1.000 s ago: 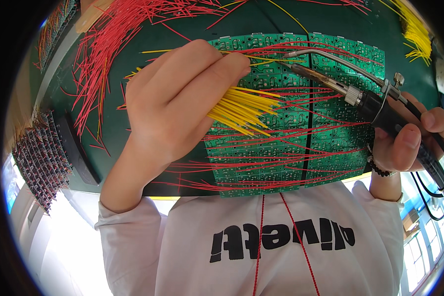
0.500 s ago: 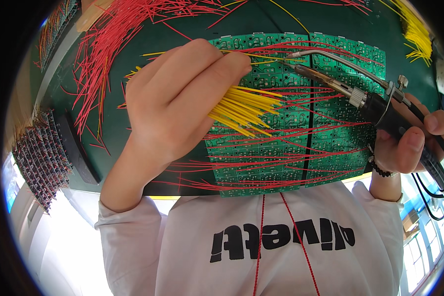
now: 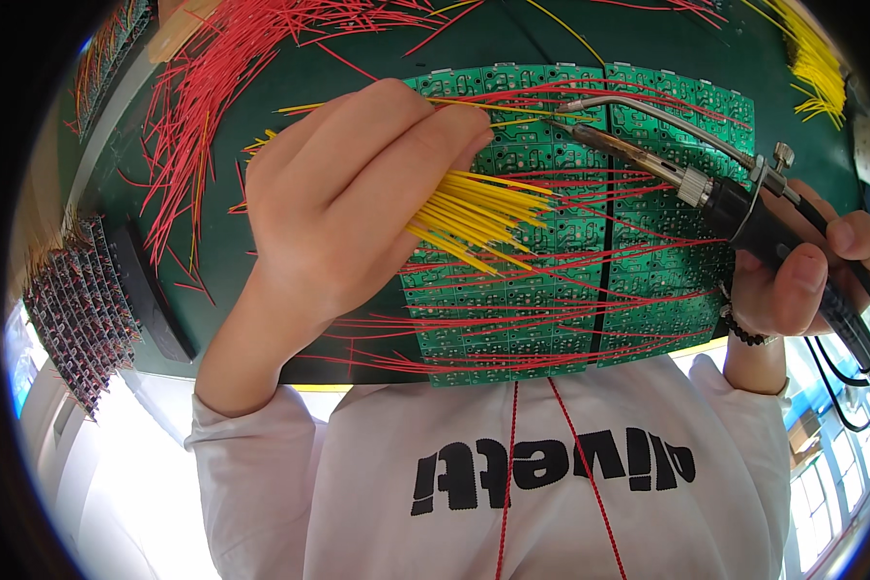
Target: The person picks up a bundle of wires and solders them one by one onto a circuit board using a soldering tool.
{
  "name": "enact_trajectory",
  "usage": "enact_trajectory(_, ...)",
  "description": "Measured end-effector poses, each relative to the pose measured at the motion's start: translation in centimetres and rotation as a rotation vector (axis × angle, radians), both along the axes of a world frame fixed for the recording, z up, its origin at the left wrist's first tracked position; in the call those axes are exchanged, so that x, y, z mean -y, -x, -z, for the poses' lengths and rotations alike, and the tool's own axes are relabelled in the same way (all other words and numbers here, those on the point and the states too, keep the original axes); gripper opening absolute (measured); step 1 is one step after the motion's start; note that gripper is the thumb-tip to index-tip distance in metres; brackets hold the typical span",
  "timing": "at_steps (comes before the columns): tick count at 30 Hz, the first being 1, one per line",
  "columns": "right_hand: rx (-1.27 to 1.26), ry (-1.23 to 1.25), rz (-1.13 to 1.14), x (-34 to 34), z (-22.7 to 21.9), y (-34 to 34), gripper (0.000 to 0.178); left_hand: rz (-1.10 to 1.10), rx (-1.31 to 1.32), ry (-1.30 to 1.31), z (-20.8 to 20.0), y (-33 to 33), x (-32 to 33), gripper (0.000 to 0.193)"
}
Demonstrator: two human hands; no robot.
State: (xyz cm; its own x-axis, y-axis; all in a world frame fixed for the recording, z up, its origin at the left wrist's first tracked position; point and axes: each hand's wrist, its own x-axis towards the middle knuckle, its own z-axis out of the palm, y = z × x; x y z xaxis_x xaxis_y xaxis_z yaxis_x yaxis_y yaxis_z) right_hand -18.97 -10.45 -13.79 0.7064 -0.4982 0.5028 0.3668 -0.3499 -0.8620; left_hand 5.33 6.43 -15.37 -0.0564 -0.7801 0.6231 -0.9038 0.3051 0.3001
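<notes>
My left hand (image 3: 358,193) is closed round a bundle of yellow wires (image 3: 478,217), whose ends fan out to the right over the green circuit boards (image 3: 570,333). Between its thumb and forefinger, a single yellow wire (image 3: 527,122) points at the upper part of the left board panel. My right hand (image 3: 802,275) grips a soldering iron (image 3: 735,208) with a thin curved metal tube (image 3: 667,118) clamped along it. The iron's tip and the tube's end sit close to the yellow wire's end; whether they touch is too small to tell. Red wires (image 3: 551,362) run in rows across both panels.
A large heap of red wires (image 3: 213,87) lies at the far left, and more yellow wires (image 3: 817,68) at the far right. A stack of assembled boards (image 3: 82,314) stands at the left edge beside a black bar (image 3: 150,290). The iron's cable (image 3: 836,382) loops at the right.
The soldering iron's tip has shifted very slightly to the left, toward the yellow wire's end. My left hand and the yellow bundle have hardly moved.
</notes>
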Motion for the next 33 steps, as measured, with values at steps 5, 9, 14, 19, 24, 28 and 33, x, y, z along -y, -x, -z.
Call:
enact_trajectory(5, -0.026, 0.226, 0.267, -0.3, -0.8, -0.1, 0.036, 0.002, 0.002, 0.002, 0.1, 0.0, -0.1, 0.024)
enact_trajectory(9, -0.078, 0.12, 0.296, -0.9, -0.9, 0.2, 0.037, -0.001, 0.0, -0.006, 0.0, 0.0, -0.2, 0.025)
enact_trajectory(14, -0.102, 0.141, 0.319, 0.1, -1.2, 1.5, 0.038, -0.006, -0.002, -0.045, -1.0, 0.2, -0.1, 0.026)
enact_trajectory(19, -0.294, 0.393, 0.472, 1.6, -3.1, 0.0, 0.037, -0.074, 0.039, -0.166, -2.8, -0.3, -0.4, 0.018)
enact_trajectory(24, 0.235, 0.274, 0.333, 3.4, -3.0, -1.5, 0.031, -0.382, -0.362, 0.191, -5.2, -2.3, 0.2, 0.02)
enact_trajectory(28, 0.01, 0.789, 0.526, 5.6, -1.7, 2.5, 0.031, -0.163, -1.103, 0.142, -8.2, -3.1, -1.0, 0.02)
enact_trajectory(33, -0.052, 0.635, 0.757, 5.7, 1.2, 6.7, 0.026, 0.031, -1.077, -0.061, -7.7, -1.7, -0.8, 0.014)
